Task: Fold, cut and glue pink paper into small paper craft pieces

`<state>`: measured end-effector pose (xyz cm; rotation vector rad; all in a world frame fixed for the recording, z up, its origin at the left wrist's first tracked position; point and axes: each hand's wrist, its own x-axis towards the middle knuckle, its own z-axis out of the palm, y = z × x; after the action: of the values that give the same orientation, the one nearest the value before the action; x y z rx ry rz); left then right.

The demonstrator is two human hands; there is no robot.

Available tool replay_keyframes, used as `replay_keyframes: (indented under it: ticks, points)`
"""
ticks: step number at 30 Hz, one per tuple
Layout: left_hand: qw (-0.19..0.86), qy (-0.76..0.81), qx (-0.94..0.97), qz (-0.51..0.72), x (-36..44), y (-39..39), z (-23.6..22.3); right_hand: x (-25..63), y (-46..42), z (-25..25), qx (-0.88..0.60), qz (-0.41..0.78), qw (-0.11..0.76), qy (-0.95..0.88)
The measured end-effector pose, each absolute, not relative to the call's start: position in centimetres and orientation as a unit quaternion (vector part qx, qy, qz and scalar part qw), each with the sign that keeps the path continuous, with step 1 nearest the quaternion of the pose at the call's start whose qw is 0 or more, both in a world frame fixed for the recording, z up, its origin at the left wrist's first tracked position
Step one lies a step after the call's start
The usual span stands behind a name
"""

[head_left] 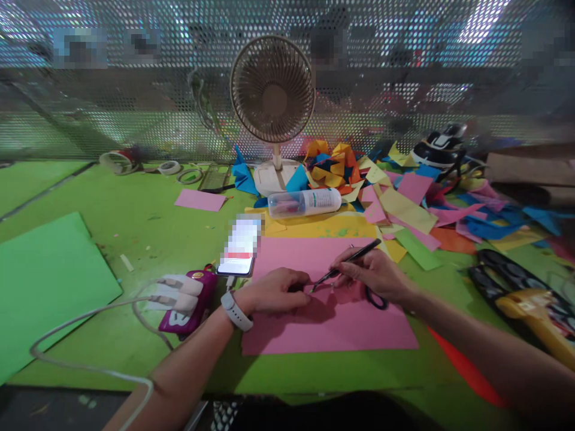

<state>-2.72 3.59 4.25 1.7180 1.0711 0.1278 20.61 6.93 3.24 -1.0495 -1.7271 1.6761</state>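
A pink sheet of paper [287, 335] lies in front of me, under both hands. My right hand [371, 272] grips a slim black pen-like tool [359, 252], slanted down to the left, its tip by my left fingers. Whether it is a pen or tweezers I cannot tell. Below that hand, a black loop like a scissor handle [376, 298] shows on the pink paper. My left hand [281, 290], a white watch on its wrist, rests on the sheet with curled fingers and the thumb forward. Anything pinched there is hidden.
Ahead stand a fan [274, 99] and a lying clear bottle [305, 203]. A phone [239, 245] on a cable and a purple pouch [197, 299] sit left. Coloured paper pieces [408, 209] heap up right, beyond a black tray [494, 269]. Green paper [54, 281] lies far left.
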Motion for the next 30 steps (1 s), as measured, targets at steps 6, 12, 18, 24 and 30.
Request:
replay_keyframes:
  ticks: [6,12,18,24,30]
  points:
    - [0.530,0.449,0.718,0.046,-2.69,3.67,4.47,20.52,6.94,3.23,-0.382,0.620,0.255,-0.637]
    - [0.522,0.442,0.728,0.048,-2.77,3.65,4.47,20.67,6.80,2.98,-0.379,0.624,0.266,-0.630]
    - [0.548,0.446,0.705,0.065,-2.77,3.60,4.28,20.98,6.96,3.65,-0.379,0.607,0.323,-0.620]
    - [0.598,0.453,0.657,0.070,-2.71,3.43,4.40,21.12,7.39,3.03,-0.387,0.614,0.385,-0.570]
    - [0.574,0.451,0.680,0.071,-2.77,3.44,4.38,21.04,7.40,2.91,-0.400,0.624,0.389,-0.548]
